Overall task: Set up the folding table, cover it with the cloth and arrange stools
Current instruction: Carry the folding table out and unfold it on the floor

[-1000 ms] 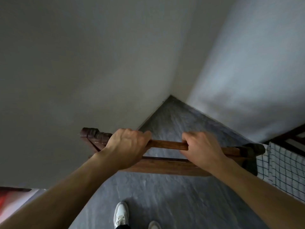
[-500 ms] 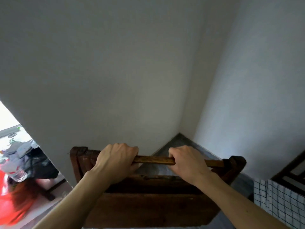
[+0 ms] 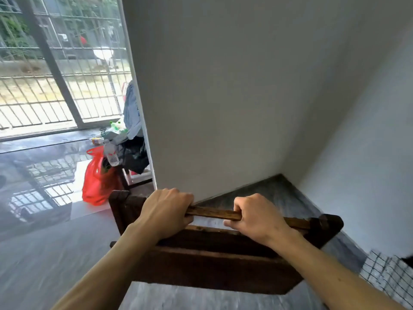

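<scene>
The folded dark wooden table (image 3: 214, 267) hangs in front of me, held off the grey floor by its top crossbar (image 3: 214, 213). My left hand (image 3: 165, 211) grips the left part of that bar with fingers curled over it. My right hand (image 3: 254, 218) grips the bar further right the same way. A white cloth with a dark grid pattern (image 3: 384, 274) shows at the lower right edge. No stools are in view.
A white wall corner (image 3: 147, 139) stands just ahead, with a recess to the right. Left of it sit a red plastic bag (image 3: 96, 182), a black bag (image 3: 134, 157) and bottles by a barred glass door (image 3: 58, 70). Glossy floor spreads to the left.
My view has swung left and up from the corner recess, revealing the doorway and bags. The table has come up and left with both hands still gripping its crossbar.
</scene>
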Motion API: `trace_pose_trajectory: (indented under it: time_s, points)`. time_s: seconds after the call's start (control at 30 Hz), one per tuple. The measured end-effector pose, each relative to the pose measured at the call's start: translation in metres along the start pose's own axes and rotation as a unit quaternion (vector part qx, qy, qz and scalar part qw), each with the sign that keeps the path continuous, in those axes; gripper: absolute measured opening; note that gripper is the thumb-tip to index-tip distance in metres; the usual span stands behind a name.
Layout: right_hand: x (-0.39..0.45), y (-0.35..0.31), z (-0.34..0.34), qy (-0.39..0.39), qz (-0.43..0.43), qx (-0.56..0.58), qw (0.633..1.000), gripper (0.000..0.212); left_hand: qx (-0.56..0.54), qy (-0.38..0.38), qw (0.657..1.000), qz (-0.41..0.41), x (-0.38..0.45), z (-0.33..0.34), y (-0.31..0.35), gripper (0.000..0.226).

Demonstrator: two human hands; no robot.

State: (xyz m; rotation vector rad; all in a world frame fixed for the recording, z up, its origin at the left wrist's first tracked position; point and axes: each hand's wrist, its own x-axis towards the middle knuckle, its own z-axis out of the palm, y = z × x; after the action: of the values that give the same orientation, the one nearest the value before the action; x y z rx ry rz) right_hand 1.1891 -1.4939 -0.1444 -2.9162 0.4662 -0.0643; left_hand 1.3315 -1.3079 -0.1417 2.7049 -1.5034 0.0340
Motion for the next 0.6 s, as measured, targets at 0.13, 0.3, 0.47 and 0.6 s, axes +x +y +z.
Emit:
trace_pose_trajectory:
  time_s: [0.13,0.3,0.47,0.6]
  points:
    - [-0.052,-0.014,0.003,-0.017,-0.052,0.046,0.997,0.047,0.037,0.003,0.999,-0.038,-0.07,-0.005,0.03,0.018]
    - [-0.111,-0.031,0.028,-0.042,-0.117,0.071,0.99,0.055,0.05,-0.026,0.993,-0.108,-0.168,-0.008,0.077,0.018]
    - [-0.155,-0.082,0.047,-0.084,-0.189,0.076,0.975,0.05,0.014,-0.04,0.979,-0.199,-0.268,0.004,0.088,0.018]
    - [-0.182,-0.14,0.064,-0.111,-0.256,0.049,0.959,0.05,-0.019,-0.047,0.961,-0.273,-0.352,0.016,0.085,0.014]
